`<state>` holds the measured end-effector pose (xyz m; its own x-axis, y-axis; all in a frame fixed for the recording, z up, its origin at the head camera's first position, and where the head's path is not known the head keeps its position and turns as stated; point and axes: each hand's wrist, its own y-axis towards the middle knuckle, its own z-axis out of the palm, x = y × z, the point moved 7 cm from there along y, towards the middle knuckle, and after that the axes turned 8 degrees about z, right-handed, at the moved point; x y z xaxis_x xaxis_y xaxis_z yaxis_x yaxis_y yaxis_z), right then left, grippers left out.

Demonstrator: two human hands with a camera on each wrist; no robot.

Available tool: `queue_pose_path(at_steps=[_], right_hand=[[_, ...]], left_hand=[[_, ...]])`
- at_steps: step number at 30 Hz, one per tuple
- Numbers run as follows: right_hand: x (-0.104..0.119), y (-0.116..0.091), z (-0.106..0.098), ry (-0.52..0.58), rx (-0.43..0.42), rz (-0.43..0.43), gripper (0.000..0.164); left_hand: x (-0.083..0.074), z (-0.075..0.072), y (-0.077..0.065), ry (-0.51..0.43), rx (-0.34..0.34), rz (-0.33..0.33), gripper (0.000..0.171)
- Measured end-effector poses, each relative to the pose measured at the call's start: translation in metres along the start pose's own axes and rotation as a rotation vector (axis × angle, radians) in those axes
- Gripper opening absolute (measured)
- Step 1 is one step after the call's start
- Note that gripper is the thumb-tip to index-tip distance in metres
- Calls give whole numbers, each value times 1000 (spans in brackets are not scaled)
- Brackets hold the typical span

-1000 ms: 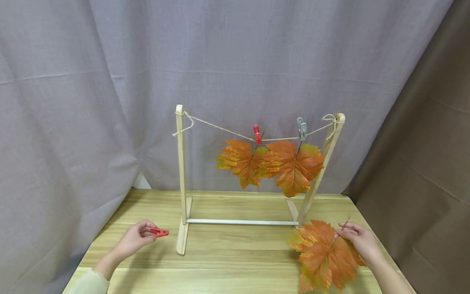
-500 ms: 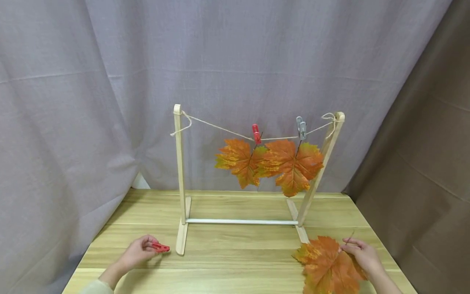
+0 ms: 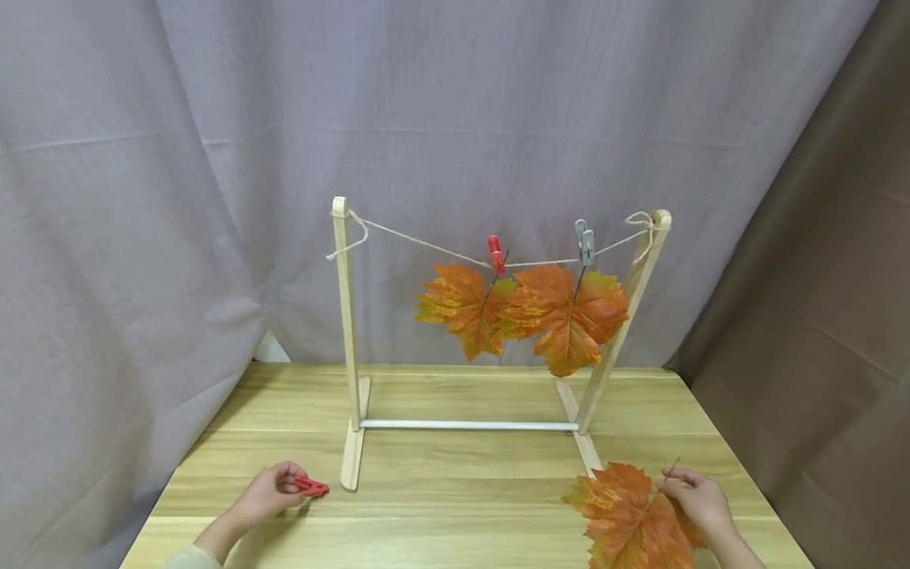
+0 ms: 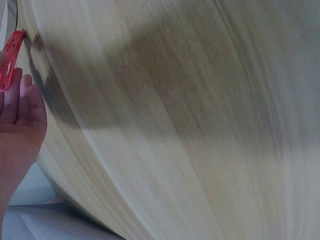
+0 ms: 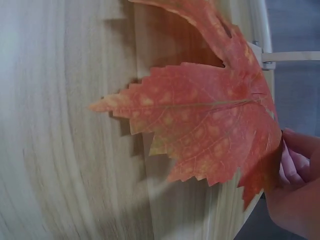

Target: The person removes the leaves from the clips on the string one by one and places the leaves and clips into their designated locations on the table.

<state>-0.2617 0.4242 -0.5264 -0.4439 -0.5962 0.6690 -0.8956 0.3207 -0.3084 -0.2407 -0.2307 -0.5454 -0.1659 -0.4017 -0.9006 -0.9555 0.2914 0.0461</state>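
At the lower left of the head view, my left hand (image 3: 266,498) pinches a red clothespin (image 3: 313,487) just above the table; the left wrist view shows the same red clothespin (image 4: 11,60) at its edge. My right hand (image 3: 698,502) holds an orange maple leaf (image 3: 633,518) near its stem, low over the table at the right. In the right wrist view that leaf (image 5: 210,115) spreads away from the fingers. Two more orange leaves hang from a string (image 3: 426,243), one under a red clothespin (image 3: 496,254), the other (image 3: 569,324) under a grey clothespin (image 3: 585,243).
A wooden stand carries the string between its left post (image 3: 346,316) and right post (image 3: 626,324). A white rod (image 3: 469,425) joins their feet above the wooden table (image 3: 455,498). Grey curtains (image 3: 455,118) hang behind, with a brown one (image 3: 817,300) at the right.
Both hands have lowered toward the table's front, carrying the red clothespin and the leaf. The left has also shifted slightly right. The hanging leaves stay on the string.
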Motion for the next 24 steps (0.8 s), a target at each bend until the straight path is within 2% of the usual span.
queue_pose_path(at_steps=[5, 11, 17, 24], right_hand=[[0, 1, 1, -48, -37, -10, 48], [-3, 2, -5, -85, -86, -17, 46], [-4, 4, -9, 33, -47, 2, 45], [11, 2, -22, 136, 5, 8, 50]], left_hand=[[4, -1, -3, 82, -28, -10, 27], [9, -3, -4, 207, -73, -36, 33], [2, -7, -5, 200, -87, -52, 34], [-17, -24, 3, 223, -141, -48, 36]])
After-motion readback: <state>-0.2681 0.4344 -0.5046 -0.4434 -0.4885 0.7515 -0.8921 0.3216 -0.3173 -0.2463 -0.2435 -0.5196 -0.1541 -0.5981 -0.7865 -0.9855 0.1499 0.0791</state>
